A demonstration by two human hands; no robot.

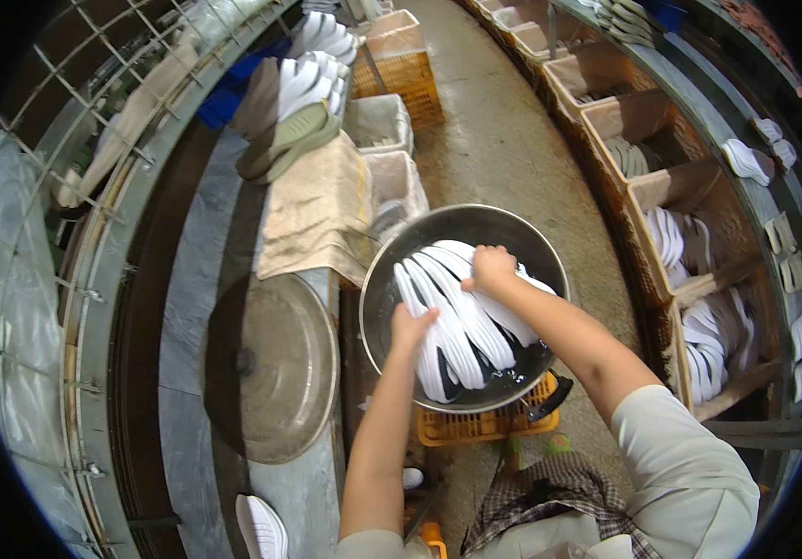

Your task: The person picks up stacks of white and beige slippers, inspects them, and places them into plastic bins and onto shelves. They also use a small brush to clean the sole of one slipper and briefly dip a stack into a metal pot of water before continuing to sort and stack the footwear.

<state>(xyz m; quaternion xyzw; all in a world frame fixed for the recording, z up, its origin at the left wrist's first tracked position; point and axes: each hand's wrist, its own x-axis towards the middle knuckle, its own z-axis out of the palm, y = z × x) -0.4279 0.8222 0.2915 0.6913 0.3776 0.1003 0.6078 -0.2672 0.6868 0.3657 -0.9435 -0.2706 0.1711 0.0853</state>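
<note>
A wide dark pan (522, 235) with liquid in it stands in front of me on a yellow crate (485, 426). Several white shoe soles (452, 312) lie side by side in the pan, tilted and fanned in a row. My left hand (413, 328) grips the soles at the left end of the row, thumb on top. Over the right part of the row, my right hand (492, 268) has its fingers curled around the soles' upper edges. The fingertips of both hands are partly hidden among the soles.
On the bench at left lie a round glass lid (280, 373), a white sole (261, 528), a beige cloth (315, 210) and stacked green soles (294, 140). Fabric-lined crates (657, 191) of soles line the right side. A wet floor (503, 121) runs between.
</note>
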